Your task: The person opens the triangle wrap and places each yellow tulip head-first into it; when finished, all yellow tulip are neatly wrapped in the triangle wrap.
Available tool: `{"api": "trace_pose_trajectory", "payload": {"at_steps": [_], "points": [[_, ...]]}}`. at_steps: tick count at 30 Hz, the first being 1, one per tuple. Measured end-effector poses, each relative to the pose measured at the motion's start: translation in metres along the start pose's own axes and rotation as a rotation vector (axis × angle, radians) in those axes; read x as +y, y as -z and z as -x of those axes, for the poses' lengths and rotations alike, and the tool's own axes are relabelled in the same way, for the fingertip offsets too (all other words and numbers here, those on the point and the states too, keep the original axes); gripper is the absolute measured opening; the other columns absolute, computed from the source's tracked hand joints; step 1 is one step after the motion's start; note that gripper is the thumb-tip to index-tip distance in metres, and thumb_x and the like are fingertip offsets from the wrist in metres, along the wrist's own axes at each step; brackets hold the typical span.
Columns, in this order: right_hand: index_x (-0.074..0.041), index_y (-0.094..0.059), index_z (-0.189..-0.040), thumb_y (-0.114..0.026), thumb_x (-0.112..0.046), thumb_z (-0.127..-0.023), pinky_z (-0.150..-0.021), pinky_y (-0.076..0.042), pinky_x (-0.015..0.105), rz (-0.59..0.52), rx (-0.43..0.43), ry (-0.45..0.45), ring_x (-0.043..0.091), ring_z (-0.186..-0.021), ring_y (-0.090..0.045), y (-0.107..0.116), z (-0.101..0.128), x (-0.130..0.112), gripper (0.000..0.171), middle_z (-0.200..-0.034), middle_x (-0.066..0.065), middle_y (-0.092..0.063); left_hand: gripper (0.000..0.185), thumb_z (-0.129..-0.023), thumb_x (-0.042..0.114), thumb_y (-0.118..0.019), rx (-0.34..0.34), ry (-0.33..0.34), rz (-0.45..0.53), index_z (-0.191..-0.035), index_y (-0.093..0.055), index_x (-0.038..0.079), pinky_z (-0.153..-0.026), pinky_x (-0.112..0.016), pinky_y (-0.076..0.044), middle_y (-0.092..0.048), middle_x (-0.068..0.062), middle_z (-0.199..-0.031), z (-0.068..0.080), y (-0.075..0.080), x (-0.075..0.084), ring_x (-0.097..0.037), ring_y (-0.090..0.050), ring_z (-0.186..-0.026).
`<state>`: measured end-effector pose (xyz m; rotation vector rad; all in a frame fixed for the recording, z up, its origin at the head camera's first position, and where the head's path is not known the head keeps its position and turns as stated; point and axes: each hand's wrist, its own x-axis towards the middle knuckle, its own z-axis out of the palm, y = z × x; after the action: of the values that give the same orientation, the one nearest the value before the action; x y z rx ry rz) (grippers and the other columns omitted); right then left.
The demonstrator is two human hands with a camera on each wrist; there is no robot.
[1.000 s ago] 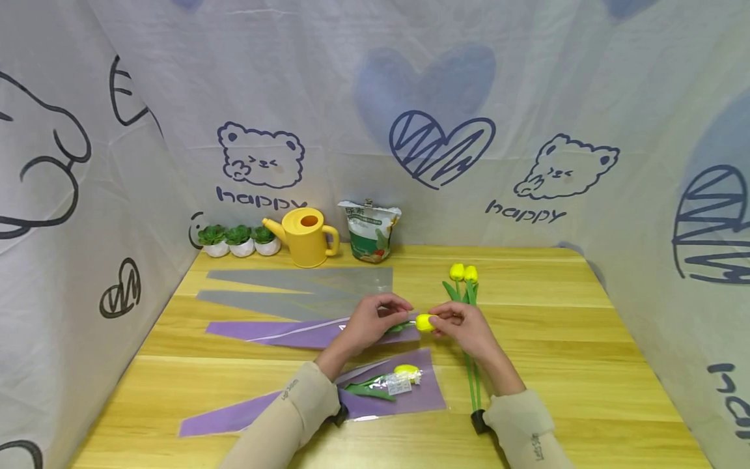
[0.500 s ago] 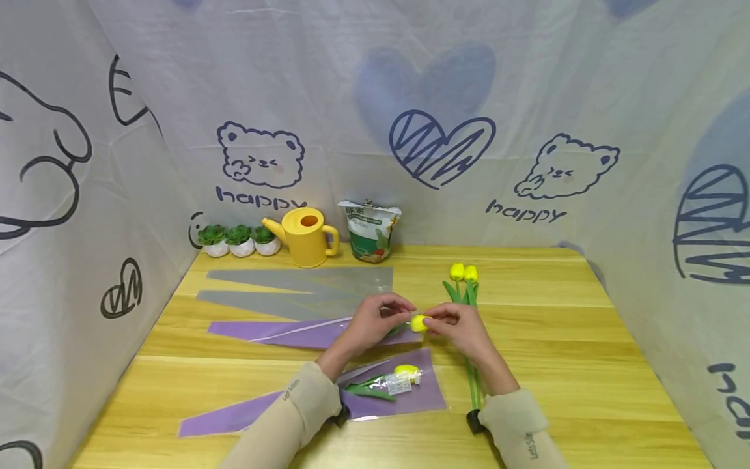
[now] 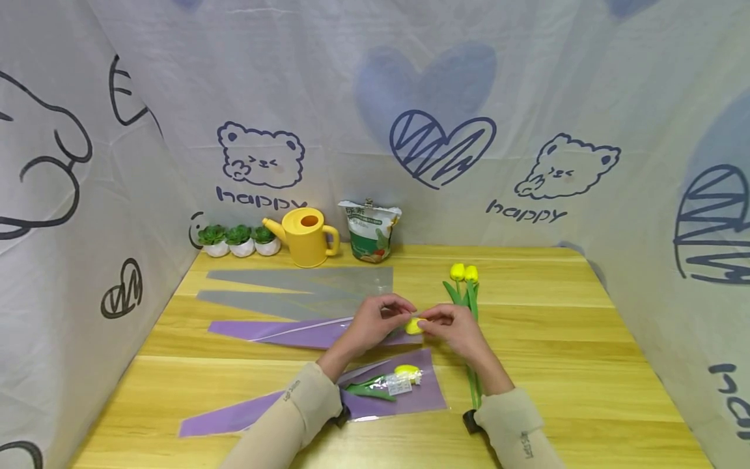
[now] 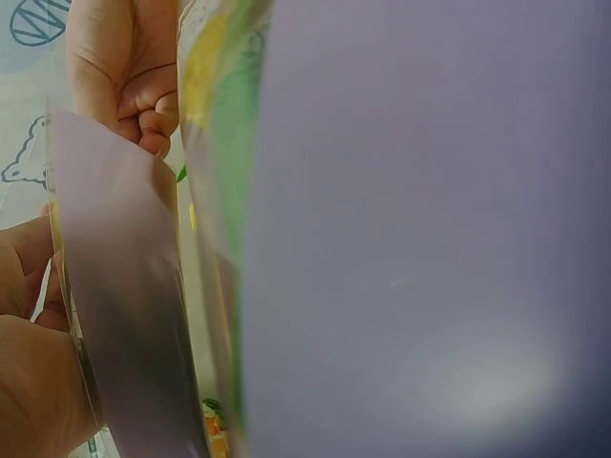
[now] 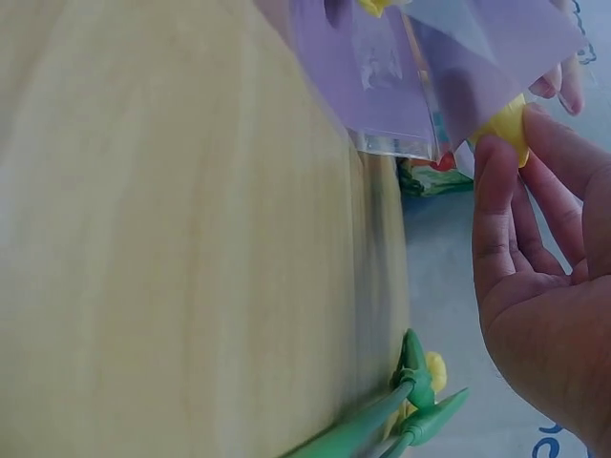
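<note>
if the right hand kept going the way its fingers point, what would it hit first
Probably the left hand: the right hand pinches the yellow tulip head and points left at it, though depth is unclear.

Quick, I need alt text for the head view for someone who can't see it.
Over a wooden table, the left hand holds a purple sleeve while the right hand pinches a yellow tulip at its mouth. Two more tulips lie to the right.

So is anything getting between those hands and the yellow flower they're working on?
Nothing visible does. The right hand pinches the yellow tulip head directly, and the left hand holds the purple sleeve at its mouth, right beside the tulip.
</note>
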<state>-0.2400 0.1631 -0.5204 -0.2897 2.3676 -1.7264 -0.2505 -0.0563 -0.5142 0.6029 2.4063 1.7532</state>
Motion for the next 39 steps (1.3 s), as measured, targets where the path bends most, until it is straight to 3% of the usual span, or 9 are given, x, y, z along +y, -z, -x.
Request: {"api": "trace_pose_trajectory", "payload": {"at_steps": [26,33,39], "points": [[-0.005,-0.078,-0.108,-0.081,-0.019,-0.091,-0.071,-0.057,0.026,0.136,0.021,0.025,0.012,-0.082,-0.070,-0.008,-0.006,0.002,0.022,-0.099,0.009,-0.078,0.011,-0.098,0.012,-0.072,-0.009,0.008,0.026,-0.108,-0.078,0.010,-0.087,-0.029,-0.056,-0.076,-0.006,-0.102,0.001,0.000,-0.001,-0.011,-0.067,-0.090],[0.001,-0.077,-0.108,-0.080,-0.014,-0.092,-0.066,-0.055,0.023,0.112,0.000,0.062,0.011,-0.077,-0.067,-0.012,-0.010,0.000,0.022,-0.096,0.014,-0.077,0.012,-0.098,0.011,-0.072,-0.012,0.009,0.034,-0.108,-0.078,0.010,-0.087,-0.028,-0.057,-0.076,-0.006,-0.104,0.000,0.000,-0.002,-0.011,-0.068,-0.091],[-0.001,-0.077,-0.109,-0.080,-0.014,-0.091,-0.065,-0.053,0.023,0.097,-0.006,0.036,0.013,-0.076,-0.067,-0.014,-0.011,0.000,0.023,-0.095,0.012,-0.077,0.012,-0.098,0.011,-0.072,-0.005,0.007,0.028,-0.108,-0.078,0.010,-0.087,-0.029,-0.056,-0.076,-0.006,-0.103,0.000,0.000,-0.003,-0.011,-0.068,-0.091]]}}
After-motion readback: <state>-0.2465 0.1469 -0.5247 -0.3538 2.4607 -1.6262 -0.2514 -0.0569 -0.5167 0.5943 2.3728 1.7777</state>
